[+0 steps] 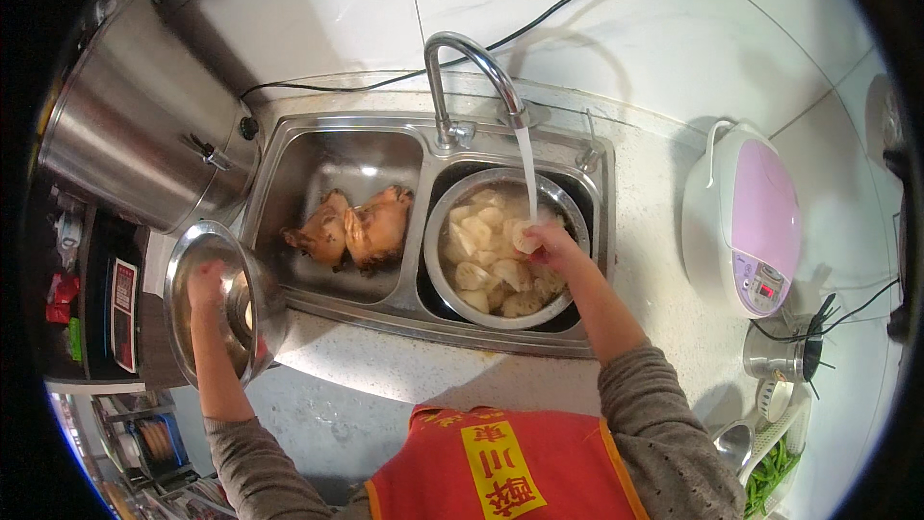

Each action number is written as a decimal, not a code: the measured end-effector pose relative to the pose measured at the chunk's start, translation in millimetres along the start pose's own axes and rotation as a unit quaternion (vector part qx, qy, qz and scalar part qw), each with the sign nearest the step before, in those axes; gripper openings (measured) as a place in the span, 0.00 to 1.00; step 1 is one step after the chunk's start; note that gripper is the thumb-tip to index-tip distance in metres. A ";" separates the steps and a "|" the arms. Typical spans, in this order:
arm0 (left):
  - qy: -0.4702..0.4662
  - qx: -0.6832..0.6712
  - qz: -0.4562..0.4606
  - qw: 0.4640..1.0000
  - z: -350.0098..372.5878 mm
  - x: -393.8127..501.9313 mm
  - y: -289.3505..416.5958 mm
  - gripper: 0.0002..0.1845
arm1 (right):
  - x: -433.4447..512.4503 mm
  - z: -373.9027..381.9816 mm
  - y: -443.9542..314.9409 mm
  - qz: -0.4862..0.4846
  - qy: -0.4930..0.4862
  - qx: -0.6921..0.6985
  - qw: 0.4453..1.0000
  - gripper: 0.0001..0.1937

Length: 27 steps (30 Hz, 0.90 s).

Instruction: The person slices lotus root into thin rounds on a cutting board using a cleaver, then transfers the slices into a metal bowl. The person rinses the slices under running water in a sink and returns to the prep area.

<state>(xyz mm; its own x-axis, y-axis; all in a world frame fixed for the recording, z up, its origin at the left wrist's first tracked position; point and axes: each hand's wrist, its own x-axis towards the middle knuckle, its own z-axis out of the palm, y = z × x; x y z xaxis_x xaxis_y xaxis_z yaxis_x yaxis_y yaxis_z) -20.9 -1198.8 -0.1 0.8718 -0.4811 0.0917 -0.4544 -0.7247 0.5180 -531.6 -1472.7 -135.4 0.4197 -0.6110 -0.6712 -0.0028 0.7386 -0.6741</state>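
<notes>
My right hand (pixel 554 247) holds a pale piece of lotus root (pixel 525 237) under the water running from the faucet (pixel 473 43). Below it, a round metal basin (pixel 437 271) in the right sink bowl contains water and several more peeled lotus root pieces (pixel 480 231). My left hand (pixel 207 282) is inside a steel bowl (pixel 271 303) at the sink's left front corner. Blur hides its fingers, so whether they grip anything is unclear. A pale piece, partly hidden, shows inside that bowl.
Two browned whole birds (pixel 354 231) lie in the left sink bowl (pixel 296 159). A large steel urn with a tap (pixel 151 108) stands to the left. On the right are a pink-and-white rice cooker (pixel 761 202), a steel utensil holder (pixel 776 350) and a basket of green peppers (pixel 772 477).
</notes>
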 end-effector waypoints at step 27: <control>-0.500 -0.453 -0.365 0.641 265.9 -180.0 249.2 0.20 | 3.0 35.4 39.3 -0.275 0.071 -0.802 0.526 0.21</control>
<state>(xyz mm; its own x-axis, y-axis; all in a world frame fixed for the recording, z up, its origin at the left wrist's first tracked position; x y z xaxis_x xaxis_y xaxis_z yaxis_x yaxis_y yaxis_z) -339.7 -1424.0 -113.6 0.0328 -0.5808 -0.8134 0.6969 -0.5700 0.4352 -498.3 -1435.5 -153.0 0.6851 -0.7065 -0.1777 -0.7265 -0.6805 -0.0953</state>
